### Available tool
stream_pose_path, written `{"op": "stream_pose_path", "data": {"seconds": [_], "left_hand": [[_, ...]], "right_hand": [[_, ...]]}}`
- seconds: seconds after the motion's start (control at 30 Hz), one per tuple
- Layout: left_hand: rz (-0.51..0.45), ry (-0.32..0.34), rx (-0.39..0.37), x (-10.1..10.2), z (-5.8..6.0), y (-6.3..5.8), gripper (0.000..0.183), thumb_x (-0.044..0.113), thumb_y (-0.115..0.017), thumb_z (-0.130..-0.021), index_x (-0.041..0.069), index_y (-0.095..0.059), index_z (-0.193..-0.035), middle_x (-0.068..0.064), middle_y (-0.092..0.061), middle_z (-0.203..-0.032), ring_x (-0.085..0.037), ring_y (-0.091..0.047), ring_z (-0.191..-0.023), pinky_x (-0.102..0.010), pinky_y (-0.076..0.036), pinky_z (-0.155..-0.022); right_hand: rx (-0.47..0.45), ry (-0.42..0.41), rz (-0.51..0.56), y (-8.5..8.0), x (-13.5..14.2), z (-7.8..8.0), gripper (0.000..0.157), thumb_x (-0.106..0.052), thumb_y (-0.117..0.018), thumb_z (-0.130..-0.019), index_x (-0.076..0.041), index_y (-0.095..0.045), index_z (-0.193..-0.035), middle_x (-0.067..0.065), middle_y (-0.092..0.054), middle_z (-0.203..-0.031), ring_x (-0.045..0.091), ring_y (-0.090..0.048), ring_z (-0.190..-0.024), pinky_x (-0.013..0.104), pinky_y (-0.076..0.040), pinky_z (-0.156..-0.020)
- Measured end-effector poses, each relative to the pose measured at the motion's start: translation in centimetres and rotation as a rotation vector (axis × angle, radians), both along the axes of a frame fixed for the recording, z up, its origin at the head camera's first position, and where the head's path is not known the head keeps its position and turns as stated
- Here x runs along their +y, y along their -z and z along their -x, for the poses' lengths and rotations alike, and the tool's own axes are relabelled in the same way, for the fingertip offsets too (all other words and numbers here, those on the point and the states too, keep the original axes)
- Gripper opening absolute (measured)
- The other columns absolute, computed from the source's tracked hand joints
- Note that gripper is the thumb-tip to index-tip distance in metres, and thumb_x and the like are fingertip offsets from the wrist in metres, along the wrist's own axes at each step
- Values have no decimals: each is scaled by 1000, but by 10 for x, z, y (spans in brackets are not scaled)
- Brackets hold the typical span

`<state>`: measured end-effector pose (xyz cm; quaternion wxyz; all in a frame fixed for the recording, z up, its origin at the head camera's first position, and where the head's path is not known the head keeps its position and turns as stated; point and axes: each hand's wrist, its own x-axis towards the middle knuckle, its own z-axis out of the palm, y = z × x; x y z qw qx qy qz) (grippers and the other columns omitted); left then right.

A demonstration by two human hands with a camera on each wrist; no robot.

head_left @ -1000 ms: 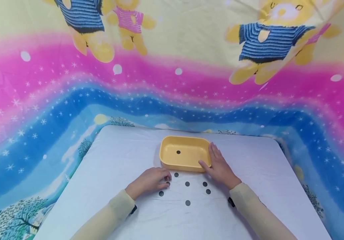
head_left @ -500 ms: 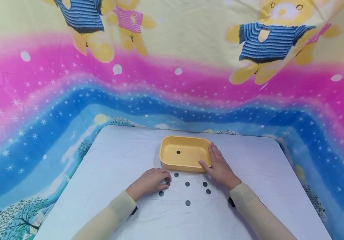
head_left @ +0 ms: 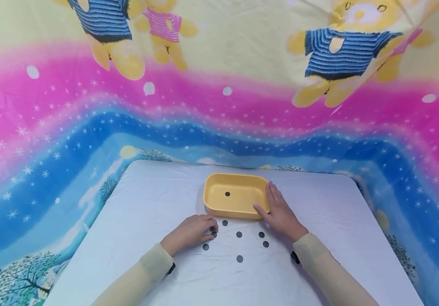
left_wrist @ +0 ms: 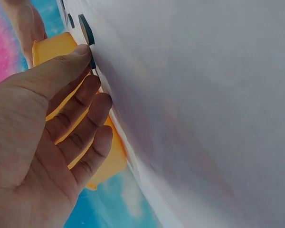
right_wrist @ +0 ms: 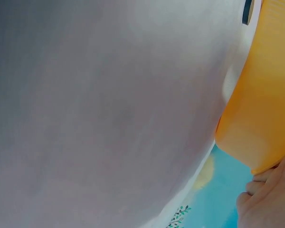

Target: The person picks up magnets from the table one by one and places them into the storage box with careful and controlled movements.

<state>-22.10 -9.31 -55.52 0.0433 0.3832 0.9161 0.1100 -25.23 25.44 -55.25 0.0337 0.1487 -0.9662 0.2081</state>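
My left hand (head_left: 192, 230) is low over the white cloth, its thumb and forefinger pinching a small black disc (head_left: 213, 234) at the edge. In the left wrist view its other fingers are bent and spread, and the forefinger is mostly hidden behind the thumb. My right hand (head_left: 281, 214) holds the right end of a yellow plastic box (head_left: 232, 213), thumb over the near rim and fingers along the outside. Inside the box lies one black disc (head_left: 227, 194).
Several more black discs lie loose before the box, among them a disc (head_left: 225, 222) close to its front wall and a disc (head_left: 240, 259) nearest me. The white-covered table (head_left: 158, 187) meets a patterned curtain (head_left: 219, 114) at the back.
The left fingers shift very slightly around the disc, which stays at the same spot. My right hand and the box have not moved.
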Motion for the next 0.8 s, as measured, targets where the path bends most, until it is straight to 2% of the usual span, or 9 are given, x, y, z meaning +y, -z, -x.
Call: {"op": "stream_pose_path", "data": {"seconds": [0.3,0.8], "left_hand": [[-13,-6,-3,0,-1,0,15,30,-83,-97,28,-71,-105,15,-63,-103,-5,-59,-89,-30,-55,-86],[-58,8,-33,1,-2,-4,19,25,-83,-97,28,-65,-103,17,-61,-97,-3,-56,-86,-28,-53,-83]], "right_hand": [[-13,4,6,1,0,0,106,-72,-45,-106,0,-2,-171,18,-1,-180,39,-4,-166,57,-12,-134],[6,-1,5,-1,0,0,105,-69,-47,-107,3,-5,-170,21,-3,-180,42,-8,-165,59,-15,-133]]}}
